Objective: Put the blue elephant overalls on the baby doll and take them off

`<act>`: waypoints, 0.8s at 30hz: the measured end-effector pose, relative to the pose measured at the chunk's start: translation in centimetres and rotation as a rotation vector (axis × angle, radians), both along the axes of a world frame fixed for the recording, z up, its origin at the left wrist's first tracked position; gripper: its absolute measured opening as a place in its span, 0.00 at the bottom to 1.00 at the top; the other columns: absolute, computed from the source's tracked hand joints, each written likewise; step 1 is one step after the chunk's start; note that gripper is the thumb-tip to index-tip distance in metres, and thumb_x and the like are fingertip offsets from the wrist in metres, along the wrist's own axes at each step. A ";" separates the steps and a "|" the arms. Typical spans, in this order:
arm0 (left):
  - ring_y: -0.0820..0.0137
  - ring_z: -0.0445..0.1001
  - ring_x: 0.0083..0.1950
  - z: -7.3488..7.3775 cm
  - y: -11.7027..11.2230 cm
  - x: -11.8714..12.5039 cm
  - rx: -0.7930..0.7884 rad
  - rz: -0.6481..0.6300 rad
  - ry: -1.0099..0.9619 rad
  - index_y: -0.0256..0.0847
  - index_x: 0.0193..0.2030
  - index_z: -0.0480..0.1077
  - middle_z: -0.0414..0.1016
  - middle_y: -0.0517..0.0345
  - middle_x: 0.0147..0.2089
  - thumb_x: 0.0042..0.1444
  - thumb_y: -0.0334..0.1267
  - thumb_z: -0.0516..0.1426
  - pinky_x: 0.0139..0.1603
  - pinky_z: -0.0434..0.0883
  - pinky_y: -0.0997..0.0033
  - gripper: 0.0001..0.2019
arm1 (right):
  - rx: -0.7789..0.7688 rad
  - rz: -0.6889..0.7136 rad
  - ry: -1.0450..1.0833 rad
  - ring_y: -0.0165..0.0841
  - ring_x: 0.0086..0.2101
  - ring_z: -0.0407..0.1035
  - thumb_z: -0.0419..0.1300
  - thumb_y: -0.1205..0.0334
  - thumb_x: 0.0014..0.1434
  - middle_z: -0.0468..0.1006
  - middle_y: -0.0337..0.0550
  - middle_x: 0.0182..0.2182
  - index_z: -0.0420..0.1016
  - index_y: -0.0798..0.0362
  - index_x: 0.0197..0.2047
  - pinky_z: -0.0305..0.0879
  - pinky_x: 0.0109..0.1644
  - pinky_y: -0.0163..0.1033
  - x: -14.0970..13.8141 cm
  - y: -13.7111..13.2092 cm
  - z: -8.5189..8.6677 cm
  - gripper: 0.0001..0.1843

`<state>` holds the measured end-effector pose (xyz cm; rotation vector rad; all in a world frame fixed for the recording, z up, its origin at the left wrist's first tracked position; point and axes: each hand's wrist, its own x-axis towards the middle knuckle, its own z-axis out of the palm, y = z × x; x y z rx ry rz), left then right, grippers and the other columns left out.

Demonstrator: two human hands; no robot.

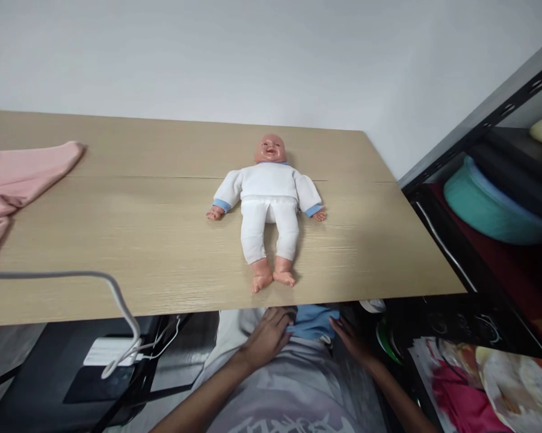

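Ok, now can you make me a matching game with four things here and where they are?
1. Doll
2. Pink cloth
3. Blue cloth
4. Green tub

A. Between the left hand and right hand
B. Right of the table
C. At the picture's left edge
D. On its back on the table

Pairs: 1-D, 2-C, 3-A, 4-B

The near edge of the table (139,234) hides the far side of the blue cloth (313,323) in your lap, so you can't tell how firm a grip your left hand (269,334) or right hand (351,340) has on it. The left border cuts off your pink cloth (24,174) and grey cable (63,274); the right crops the teal basin (491,207). Your shirt (293,385) lettering runs off the bottom, unreadable.
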<state>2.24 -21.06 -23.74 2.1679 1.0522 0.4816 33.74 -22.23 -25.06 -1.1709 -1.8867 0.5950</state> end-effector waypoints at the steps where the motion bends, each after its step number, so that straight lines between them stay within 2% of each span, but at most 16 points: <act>1: 0.54 0.75 0.68 0.3 -0.5 -0.1 0.021 0.004 -0.050 0.41 0.54 0.72 0.80 0.44 0.66 0.73 0.34 0.58 0.72 0.72 0.50 0.07 | -0.040 -0.004 0.003 0.45 0.24 0.83 0.54 0.57 0.79 0.85 0.36 0.28 0.83 0.40 0.51 0.78 0.20 0.44 -0.1 -0.3 0.0 0.14; 4: 0.54 0.78 0.58 1.6 -2.0 -0.5 0.043 0.030 -0.106 0.42 0.48 0.71 0.82 0.46 0.54 0.68 0.35 0.58 0.63 0.75 0.52 0.04 | -0.178 -0.199 -0.009 0.43 0.26 0.83 0.60 0.47 0.78 0.85 0.40 0.26 0.84 0.50 0.39 0.80 0.26 0.41 -1.1 -1.0 0.9 0.20; 6: 0.57 0.78 0.47 2.6 -2.7 -1.1 0.010 0.075 -0.108 0.43 0.45 0.70 0.80 0.50 0.44 0.67 0.37 0.57 0.52 0.76 0.57 0.03 | -0.201 -0.336 -0.009 0.44 0.31 0.84 0.63 0.40 0.74 0.87 0.44 0.30 0.85 0.51 0.37 0.83 0.32 0.43 -2.2 -1.1 2.6 0.24; 7: 0.58 0.77 0.43 3.2 -2.9 -1.6 -0.009 0.100 -0.122 0.43 0.44 0.69 0.79 0.52 0.41 0.68 0.39 0.57 0.47 0.75 0.59 0.03 | -0.182 -0.355 -0.012 0.45 0.33 0.85 0.64 0.41 0.74 0.88 0.45 0.32 0.85 0.51 0.37 0.84 0.35 0.44 -2.8 -1.1 3.7 0.24; 8: 0.59 0.77 0.41 3.9 -3.1 -2.1 -0.026 0.123 -0.155 0.43 0.44 0.69 0.78 0.53 0.39 0.70 0.41 0.55 0.45 0.74 0.60 0.06 | -0.142 -0.319 -0.019 0.44 0.34 0.85 0.63 0.44 0.75 0.88 0.46 0.33 0.85 0.50 0.37 0.84 0.37 0.44 -3.5 -1.1 4.9 0.21; 10: 0.60 0.76 0.41 5.5 -3.0 -3.2 -0.047 0.128 -0.265 0.43 0.44 0.69 0.77 0.52 0.39 0.76 0.49 0.50 0.44 0.73 0.61 0.15 | -0.028 -0.157 -0.044 0.41 0.34 0.84 0.61 0.55 0.76 0.87 0.45 0.34 0.84 0.50 0.38 0.83 0.38 0.42 -4.9 -1.0 7.7 0.16; 12: 0.60 0.76 0.42 7.4 -2.7 -4.2 -0.041 0.096 -0.396 0.43 0.45 0.70 0.77 0.51 0.40 0.79 0.59 0.45 0.46 0.73 0.59 0.24 | 0.189 -0.009 -0.102 0.40 0.35 0.84 0.60 0.62 0.76 0.88 0.47 0.37 0.85 0.51 0.47 0.83 0.40 0.43 -6.0 -0.7 10.4 0.10; 13: 0.60 0.76 0.43 8.4 -2.4 -4.7 -0.028 0.083 -0.451 0.42 0.46 0.70 0.77 0.50 0.41 0.79 0.61 0.43 0.47 0.74 0.59 0.27 | 0.303 0.059 -0.128 0.40 0.36 0.85 0.59 0.65 0.75 0.90 0.48 0.39 0.85 0.51 0.53 0.84 0.40 0.43 -6.4 -0.5 11.7 0.12; 15: 0.59 0.77 0.47 10.2 -1.8 -5.4 0.036 0.079 -0.509 0.43 0.49 0.71 0.78 0.49 0.45 0.80 0.60 0.45 0.51 0.75 0.59 0.24 | 0.458 0.170 -0.147 0.40 0.40 0.87 0.57 0.68 0.76 0.91 0.51 0.45 0.81 0.53 0.65 0.85 0.43 0.44 -6.8 0.2 14.0 0.19; 18: 0.59 0.79 0.53 12.5 -0.5 -5.8 0.212 0.078 -0.523 0.44 0.53 0.71 0.78 0.48 0.51 0.80 0.48 0.50 0.56 0.76 0.59 0.13 | 0.515 0.268 -0.058 0.40 0.47 0.89 0.53 0.66 0.79 0.92 0.50 0.50 0.74 0.49 0.73 0.88 0.45 0.44 -7.1 1.8 16.8 0.24; 20: 0.56 0.80 0.57 13.6 0.6 -5.6 0.286 0.091 -0.534 0.45 0.58 0.72 0.79 0.45 0.56 0.79 0.45 0.52 0.60 0.77 0.57 0.11 | 0.506 0.297 0.035 0.41 0.50 0.89 0.52 0.62 0.81 0.91 0.47 0.53 0.71 0.44 0.75 0.90 0.47 0.47 -7.5 3.1 18.3 0.24; 22: 0.51 0.79 0.63 14.4 1.9 -5.3 0.248 0.125 -0.536 0.45 0.65 0.72 0.79 0.41 0.62 0.78 0.49 0.54 0.65 0.77 0.51 0.17 | 0.487 0.306 0.139 0.42 0.51 0.89 0.52 0.62 0.81 0.91 0.47 0.54 0.72 0.43 0.74 0.91 0.49 0.50 -8.1 4.6 19.6 0.23; 24: 0.46 0.77 0.69 15.3 3.3 -5.0 0.133 0.121 -0.550 0.44 0.73 0.70 0.78 0.38 0.69 0.79 0.57 0.51 0.70 0.75 0.45 0.26 | 0.462 0.308 0.229 0.43 0.52 0.88 0.53 0.64 0.80 0.90 0.49 0.55 0.74 0.45 0.70 0.91 0.52 0.52 -8.9 6.2 20.7 0.21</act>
